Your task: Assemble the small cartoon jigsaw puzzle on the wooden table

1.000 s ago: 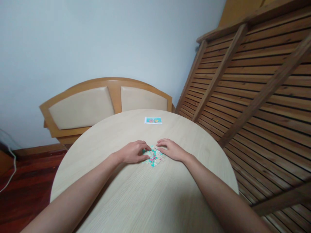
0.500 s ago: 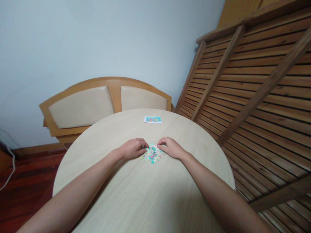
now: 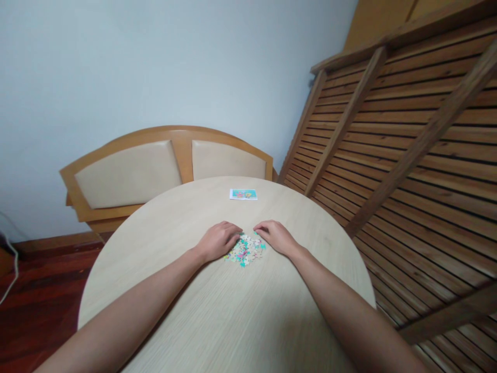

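A small heap of jigsaw puzzle pieces (image 3: 248,251), mostly white and teal with touches of pink and yellow, lies on the round table (image 3: 217,316). At its left edge is my left hand (image 3: 220,240), palm down, the fingers reaching over the far side of the heap and the thumb apart from them. My right hand (image 3: 275,236) is at the far right of the heap with thumb and index finger close together. A small teal puzzle piece (image 3: 255,233) shows at those fingertips. The undersides of both hands are hidden.
Farther back on the table lies a picture card (image 3: 243,194) with a teal cartoon print. A headboard (image 3: 182,155) with cream panels stands behind the table against the wall. To the right leans a large slatted wooden frame (image 3: 404,171). A white cable (image 3: 15,269) hangs at far left.
My left hand has shifted slightly right, farther over the heap. My right hand has moved a little right, off the heap's top. Some pieces have shifted, and the view has tilted slightly.
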The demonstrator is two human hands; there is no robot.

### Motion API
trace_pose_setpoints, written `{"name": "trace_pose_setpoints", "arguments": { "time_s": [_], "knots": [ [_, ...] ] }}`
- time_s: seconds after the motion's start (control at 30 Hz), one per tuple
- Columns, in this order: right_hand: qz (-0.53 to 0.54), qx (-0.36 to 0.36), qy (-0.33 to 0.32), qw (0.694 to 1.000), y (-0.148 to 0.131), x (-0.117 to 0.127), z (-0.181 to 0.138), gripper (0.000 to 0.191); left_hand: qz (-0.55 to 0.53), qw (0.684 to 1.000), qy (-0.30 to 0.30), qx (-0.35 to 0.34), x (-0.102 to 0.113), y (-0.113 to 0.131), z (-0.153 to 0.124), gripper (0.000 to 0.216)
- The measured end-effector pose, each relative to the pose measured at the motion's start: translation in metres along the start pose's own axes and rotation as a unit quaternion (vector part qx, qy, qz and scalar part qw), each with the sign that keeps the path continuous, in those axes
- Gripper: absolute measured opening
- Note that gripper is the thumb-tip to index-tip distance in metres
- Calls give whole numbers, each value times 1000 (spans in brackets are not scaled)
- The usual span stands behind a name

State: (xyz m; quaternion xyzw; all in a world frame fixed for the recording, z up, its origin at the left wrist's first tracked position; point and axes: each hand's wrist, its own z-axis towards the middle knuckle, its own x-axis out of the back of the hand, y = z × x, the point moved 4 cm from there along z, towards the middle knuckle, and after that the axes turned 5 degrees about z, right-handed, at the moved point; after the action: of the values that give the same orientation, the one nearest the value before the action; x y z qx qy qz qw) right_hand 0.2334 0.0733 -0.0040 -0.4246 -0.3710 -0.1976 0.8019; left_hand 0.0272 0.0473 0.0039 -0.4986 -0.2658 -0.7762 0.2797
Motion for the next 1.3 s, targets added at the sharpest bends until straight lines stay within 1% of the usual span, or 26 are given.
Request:
{"name": "trace_pose_setpoints", "arguments": {
  "time_s": [0.17, 0.27, 0.37, 0.47, 0.6, 0.7, 0.8, 0.87, 0.93, 1.0, 1.1, 1.2, 1.3],
  "knots": [
    [-14, -23, 14, 1000, 4, 2, 2, 16, -10, 998, 10, 57, -4, 1, 4, 26],
    [-25, -31, 29, 999, 1, 2, 2, 15, -19, 997, 8, 78, -6, 2, 5, 25],
    [-28, -35, 42, 998, -8, -1, 1, 16, -27, 995, -1, 99, -8, 3, 5, 25],
    [-28, -29, 27, 999, -22, -8, -1, 20, -32, 992, -5, 123, -9, 2, 5, 25],
    [-31, -32, 15, 999, -32, -16, -2, 19, -37, 991, -5, 130, -9, 4, 6, 24],
    [-4, -37, 17, 999, -31, -20, -1, 15, -43, 989, -4, 139, -9, 4, 7, 24],
    [56, -52, 19, 997, -25, -21, 0, 14, -53, 988, -1, 142, -10, 4, 7, 23],
    [90, -66, 29, 993, -20, -20, 1, 14, -59, 988, 3, 143, -11, 3, 6, 23],
    [100, -71, 49, 991, -16, -16, 2, 13, -66, 987, 9, 145, -11, 2, 5, 22],
    [77, -64, 71, 992, -13, -11, 3, 12, -82, 986, 18, 147, -11, 1, 4, 21],
    [7, -42, 91, 995, -12, -4, 4, 11, -125, 980, 36, 149, -12, -1, 4, 18],
    [-51, -26, 86, 995, -14, -1, 4, 10, -170, 972, 61, 151, -12, -3, 4, 16],
    [-75, -22, 68, 995, -16, -3, 4, 11, -191, 965, 90, 157, -8, -7, 3, 16]
  ]
}}
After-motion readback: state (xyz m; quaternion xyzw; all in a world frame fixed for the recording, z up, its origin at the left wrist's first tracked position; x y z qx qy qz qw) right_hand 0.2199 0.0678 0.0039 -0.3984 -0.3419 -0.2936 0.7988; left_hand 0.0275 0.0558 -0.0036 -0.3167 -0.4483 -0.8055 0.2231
